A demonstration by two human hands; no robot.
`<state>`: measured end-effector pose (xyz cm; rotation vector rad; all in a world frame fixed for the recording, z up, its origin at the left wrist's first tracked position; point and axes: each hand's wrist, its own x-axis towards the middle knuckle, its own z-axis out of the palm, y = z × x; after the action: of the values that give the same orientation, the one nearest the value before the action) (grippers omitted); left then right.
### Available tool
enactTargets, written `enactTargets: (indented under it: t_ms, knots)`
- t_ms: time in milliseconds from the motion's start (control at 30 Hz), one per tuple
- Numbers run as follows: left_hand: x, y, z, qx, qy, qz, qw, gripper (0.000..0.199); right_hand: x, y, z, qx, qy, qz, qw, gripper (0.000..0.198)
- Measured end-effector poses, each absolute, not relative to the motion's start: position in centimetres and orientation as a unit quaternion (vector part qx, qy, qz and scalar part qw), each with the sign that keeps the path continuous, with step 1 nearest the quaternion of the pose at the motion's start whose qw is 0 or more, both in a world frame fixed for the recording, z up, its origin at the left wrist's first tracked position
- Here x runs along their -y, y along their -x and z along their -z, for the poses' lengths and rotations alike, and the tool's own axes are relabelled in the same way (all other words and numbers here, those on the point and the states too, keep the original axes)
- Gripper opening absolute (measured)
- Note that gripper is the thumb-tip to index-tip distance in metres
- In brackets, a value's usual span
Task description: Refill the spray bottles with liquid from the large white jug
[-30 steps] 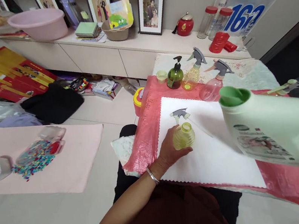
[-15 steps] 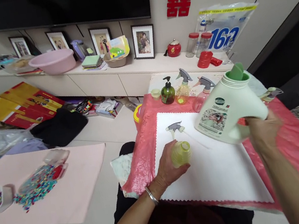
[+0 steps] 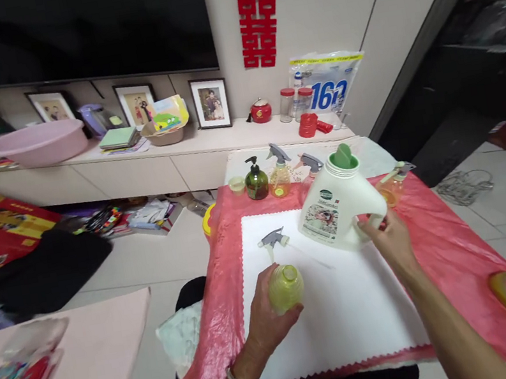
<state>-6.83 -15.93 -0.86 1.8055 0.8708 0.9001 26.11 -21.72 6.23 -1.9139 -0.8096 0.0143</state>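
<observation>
My left hand (image 3: 266,310) is wrapped round a yellow-green ribbed bottle (image 3: 285,289) whose neck has no top on it. By its handle, my right hand (image 3: 390,238) grips a large pale green detergent jug (image 3: 329,212), which stands roughly upright at the right side of the white mat (image 3: 332,312). The jug's mouth is uncapped and a green spout (image 3: 343,157) shows in it. Beyond the bottle, a grey trigger spray head (image 3: 273,238) with a thin clear tube lies on the mat.
Behind the mat stand a dark green pump bottle (image 3: 256,181), a yellow spray bottle (image 3: 279,178) and a small pale cup (image 3: 236,184). An orange spray bottle (image 3: 393,185) is behind the jug. A tape roll (image 3: 503,290) lies on the red table cover (image 3: 453,259) at right.
My view has turned to the right. The jug has come down and left towards the mat, still in my right hand. The bottle stays in my left hand.
</observation>
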Motion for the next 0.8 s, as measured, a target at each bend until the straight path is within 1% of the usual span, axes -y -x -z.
enactTargets:
  t_ms: [67,100,167,200,233,333,433,533,633,700,800]
  knots:
    - [15.9,6.8,1.0,-0.359,-0.724,-0.370,0.459,0.081,24.0,-24.2,-5.8,0.334,0.804,0.043,0.490,0.065]
    - [15.9,6.8,1.0,-0.362,-0.719,-0.373,0.461,0.081,25.1,-22.9,-5.5,0.328,0.806,0.076,0.486,0.063]
    - [15.8,6.9,1.1,-0.365,-0.717,-0.377,0.458,0.080,26.7,-19.6,-4.8,0.343,0.794,0.129,0.486,0.046]
    - [15.8,7.0,1.2,-0.362,-0.721,-0.377,0.455,0.079,27.0,-17.9,-4.5,0.382,0.780,0.129,0.479,0.038]
    - [15.7,7.1,1.2,-0.356,-0.728,-0.377,0.449,0.078,27.0,-16.4,-4.3,0.441,0.760,0.107,0.466,0.034]
    - [15.7,7.2,1.3,-0.335,-0.743,-0.382,0.436,0.075,24.6,-13.7,-4.3,0.578,0.708,0.029,0.405,0.033]
    - [15.9,7.2,1.1,-0.342,-0.725,-0.404,0.441,0.075,20.0,-13.3,-5.0,0.634,0.702,-0.030,0.324,0.025]
    - [16.3,6.9,0.9,-0.350,-0.699,-0.428,0.454,0.076,15.5,-13.2,-5.4,0.638,0.732,-0.076,0.227,0.028]
    - [16.5,6.8,0.7,-0.347,-0.700,-0.423,0.459,0.080,12.4,-12.2,-5.2,0.614,0.766,-0.121,0.148,0.027]
    - [16.4,6.8,0.6,-0.348,-0.703,-0.413,0.462,0.082,11.2,-11.4,-4.8,0.596,0.780,-0.147,0.123,0.026]
    - [16.3,6.8,0.4,-0.350,-0.713,-0.394,0.463,0.085,10.4,-11.0,-5.0,0.568,0.794,-0.173,0.133,0.026]
